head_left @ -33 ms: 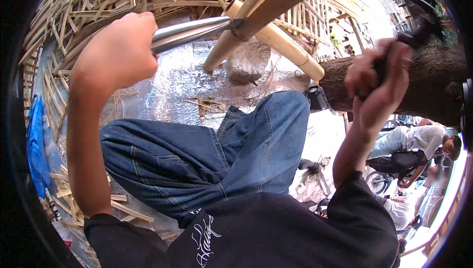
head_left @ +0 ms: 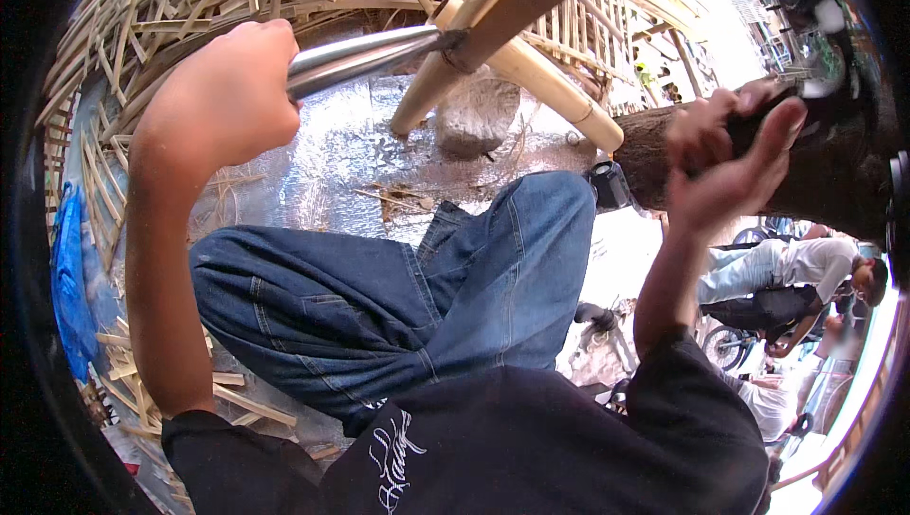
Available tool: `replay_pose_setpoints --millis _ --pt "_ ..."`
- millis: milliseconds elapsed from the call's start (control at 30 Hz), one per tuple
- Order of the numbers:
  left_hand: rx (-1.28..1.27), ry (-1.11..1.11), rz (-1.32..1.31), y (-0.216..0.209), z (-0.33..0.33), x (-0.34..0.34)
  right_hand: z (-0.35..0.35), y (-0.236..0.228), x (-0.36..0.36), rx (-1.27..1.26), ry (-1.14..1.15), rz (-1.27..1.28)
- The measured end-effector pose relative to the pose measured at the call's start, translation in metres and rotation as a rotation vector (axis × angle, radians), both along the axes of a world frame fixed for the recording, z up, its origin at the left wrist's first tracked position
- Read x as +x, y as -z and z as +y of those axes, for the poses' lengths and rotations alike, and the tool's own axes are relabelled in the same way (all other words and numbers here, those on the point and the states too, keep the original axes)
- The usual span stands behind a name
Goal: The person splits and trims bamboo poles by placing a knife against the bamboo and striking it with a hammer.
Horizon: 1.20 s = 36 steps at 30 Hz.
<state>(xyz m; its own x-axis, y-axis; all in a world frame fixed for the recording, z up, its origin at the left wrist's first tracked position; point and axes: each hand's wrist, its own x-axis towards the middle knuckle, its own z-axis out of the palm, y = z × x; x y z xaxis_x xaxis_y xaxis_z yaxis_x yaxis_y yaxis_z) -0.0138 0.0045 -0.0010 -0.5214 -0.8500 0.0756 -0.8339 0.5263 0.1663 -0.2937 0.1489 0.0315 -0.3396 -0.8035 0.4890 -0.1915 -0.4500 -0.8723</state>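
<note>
My left hand (head_left: pixel 223 93) is closed around a shiny tapered metal rod (head_left: pixel 365 55). The rod's dark tip meets a bamboo pole (head_left: pixel 507 3) near its node. That pole slants across a second, paler bamboo piece (head_left: pixel 559 93), and a rough grey stone (head_left: pixel 477 112) sits beside the crossing. Out to the right, my right hand (head_left: pixel 725 155) is raised, fingers curled round the grip of a dark hammer-like tool (head_left: pixel 820 51). Motion blurs the tool's head, so its exact shape is unclear.
Split bamboo strips (head_left: pixel 180 13) form a woven heap along the far left. A thick tree trunk (head_left: pixel 834 183) lies across the right, with a small black device (head_left: pixel 609 185) near my knee. Several people (head_left: pixel 796 264) and a bicycle (head_left: pixel 728 349) are farther right. A blue sheet (head_left: pixel 71 278) hangs at left.
My right hand and the dark tool have shifted slightly, the tool's head tilting and showing bright glints. The left hand, rod and bamboo hold almost the same place.
</note>
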Motion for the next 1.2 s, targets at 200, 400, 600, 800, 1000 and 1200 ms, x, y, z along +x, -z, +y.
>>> replay_pose_setpoints --millis 200,400,600,800,1000,1200 --pt "0.117 -0.007 -0.055 0.010 -0.006 0.014 -0.010 0.068 -0.007 0.786 -0.069 0.424" --pt "0.026 -0.004 -0.021 -0.001 0.002 0.010 -0.021 0.068 -0.012 0.468 0.256 0.607" --pt "0.256 0.019 -0.085 -0.014 -0.009 0.002 -0.031 0.154 -0.030 0.975 0.064 0.171" --pt "1.108 -0.104 0.506 -0.029 0.040 -0.017 -0.088 0.257 -0.080 0.710 0.280 1.047" --pt "1.362 -0.453 1.686 0.020 0.133 -0.099 -0.080 0.242 -0.099 0.182 0.248 1.247" --pt "1.231 -0.319 2.061 0.046 0.161 -0.171 -0.034 0.082 -0.032 0.746 -0.817 -0.129"
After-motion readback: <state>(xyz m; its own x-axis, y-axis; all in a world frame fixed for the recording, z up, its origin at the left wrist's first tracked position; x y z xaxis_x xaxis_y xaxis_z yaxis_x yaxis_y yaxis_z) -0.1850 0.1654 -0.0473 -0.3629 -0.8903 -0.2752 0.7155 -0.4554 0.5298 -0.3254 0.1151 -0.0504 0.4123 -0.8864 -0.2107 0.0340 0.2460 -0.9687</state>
